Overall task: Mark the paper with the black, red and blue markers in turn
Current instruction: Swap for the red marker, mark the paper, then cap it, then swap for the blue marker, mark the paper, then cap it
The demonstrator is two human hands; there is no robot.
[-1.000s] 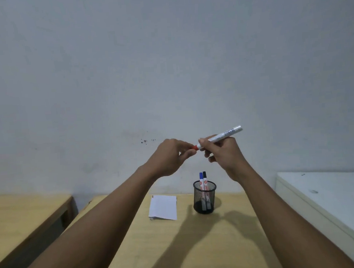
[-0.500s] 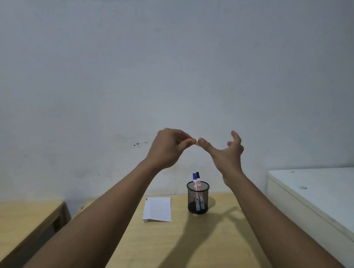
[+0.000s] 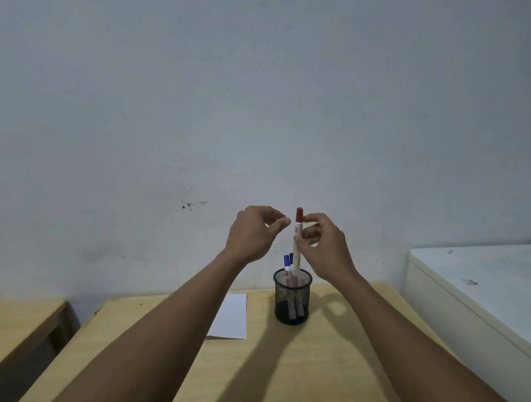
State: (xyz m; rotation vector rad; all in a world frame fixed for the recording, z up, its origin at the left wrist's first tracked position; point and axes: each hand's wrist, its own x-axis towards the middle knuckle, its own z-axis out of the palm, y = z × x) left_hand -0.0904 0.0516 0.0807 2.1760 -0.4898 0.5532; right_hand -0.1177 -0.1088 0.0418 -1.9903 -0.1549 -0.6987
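My right hand [image 3: 324, 244] holds the red marker [image 3: 298, 230] upright, red cap on top, its lower end just above the black mesh pen cup [image 3: 293, 295]. Beside the marker's cap, my left hand [image 3: 253, 232] has its fingers pinched together with nothing visible in them. The blue marker [image 3: 286, 263] and the black marker [image 3: 291, 256] stand in the cup, caps up. The white paper [image 3: 231, 316] lies on the wooden table [image 3: 268, 371] left of the cup, partly hidden by my left forearm.
A white cabinet top [image 3: 493, 283] stands to the right of the table. A second wooden table [image 3: 16, 321] is at the left with a gap between. A plain wall rises right behind the table.
The red marker went from lying sideways between both hands to upright with its cap on, lowered to just above the cup. My left hand has come off it.
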